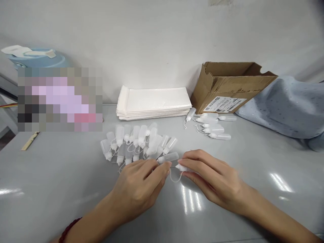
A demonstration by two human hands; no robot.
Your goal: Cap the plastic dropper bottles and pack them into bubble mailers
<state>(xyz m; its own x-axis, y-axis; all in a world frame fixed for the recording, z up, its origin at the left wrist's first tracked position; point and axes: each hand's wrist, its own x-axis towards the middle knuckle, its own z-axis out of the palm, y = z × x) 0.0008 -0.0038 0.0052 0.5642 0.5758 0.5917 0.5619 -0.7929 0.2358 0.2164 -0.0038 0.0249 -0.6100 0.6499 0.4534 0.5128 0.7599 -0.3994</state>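
My right hand (215,173) grips a small translucent squeeze bottle by its white pointed nozzle end (181,167); the fingers hide most of its body. From its neck, a thin white cap strap (174,181) loops down and up to the fingertips of my left hand (144,179). Those fingers are pinched on the strap's end, and any cap there is hidden. A thin needle-like line spans the small gap between nozzle and left fingertips. Just beyond my left hand lies a loose pile of similar bottles (138,136), with one bottle (170,157) nearest the fingers.
Several more bottles (214,129) lie at the back right, before an open cardboard box (230,87). White flat packets (157,101) are stacked against the wall. Grey-blue fabric (286,108) hangs over something at right. A blue container (43,57) stands at left, beside a blurred-out patch.
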